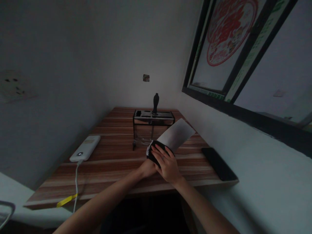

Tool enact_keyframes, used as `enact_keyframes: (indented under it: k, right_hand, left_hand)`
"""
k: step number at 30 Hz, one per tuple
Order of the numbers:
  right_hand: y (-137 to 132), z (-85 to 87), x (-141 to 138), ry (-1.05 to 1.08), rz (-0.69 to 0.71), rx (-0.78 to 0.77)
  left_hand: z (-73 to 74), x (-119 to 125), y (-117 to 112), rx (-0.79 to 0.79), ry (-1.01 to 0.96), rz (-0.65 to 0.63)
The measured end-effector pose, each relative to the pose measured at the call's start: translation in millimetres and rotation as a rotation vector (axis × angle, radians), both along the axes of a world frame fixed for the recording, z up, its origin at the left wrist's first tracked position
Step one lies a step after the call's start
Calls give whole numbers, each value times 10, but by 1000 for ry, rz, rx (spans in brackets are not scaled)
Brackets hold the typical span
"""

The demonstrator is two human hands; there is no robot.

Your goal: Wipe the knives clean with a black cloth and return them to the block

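A wide grey metal blade, apparently a cleaver (175, 134), slants up and to the right above the table. My left hand (147, 167) is closed at its lower end, with most of its fingers hidden behind a black, cloth-like piece (151, 155). Across that black piece lies my right hand (167, 164), its fingers bent over it and pressing it against the base of the blade. Just beyond my hands stands a knife rack (154, 122) with a dark frame. From its slotted top a black knife handle (156, 103) sticks up.
On the wood-grain table (114, 152), a white power bank (85, 149) with a cable (76, 178) and yellow tag (66, 200) lies left. A black phone (219, 164) rests at the right edge. Walls close in behind and at both sides; a framed window (224, 48) is right.
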State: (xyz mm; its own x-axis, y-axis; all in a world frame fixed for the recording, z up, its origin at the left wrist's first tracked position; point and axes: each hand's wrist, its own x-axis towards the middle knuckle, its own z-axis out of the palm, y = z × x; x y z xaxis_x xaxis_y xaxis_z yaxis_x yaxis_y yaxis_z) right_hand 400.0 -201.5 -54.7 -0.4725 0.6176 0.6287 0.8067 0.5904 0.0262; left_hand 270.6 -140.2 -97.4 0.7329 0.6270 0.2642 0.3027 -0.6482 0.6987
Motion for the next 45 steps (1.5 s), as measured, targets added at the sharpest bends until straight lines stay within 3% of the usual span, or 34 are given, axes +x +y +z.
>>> enact_keyframes:
  k: [9,15,22,36,45]
  right_hand:
    - [33,-4,63,-59,9,29]
    - [82,111,150,-36,-72,65]
    - [149,273,319,-23,-142,145]
    - [291,672,752,90,-300,307]
    - [279,703,760,113,-337,347]
  left_hand:
    - [37,16,-28,-64,-18,34]
    - [187,39,-69,-13,-146,77]
    - [338,26,-130,-76,25,106]
    - [376,10,-162,-30,92,124]
    - [383,14,-177,-27,83,130]
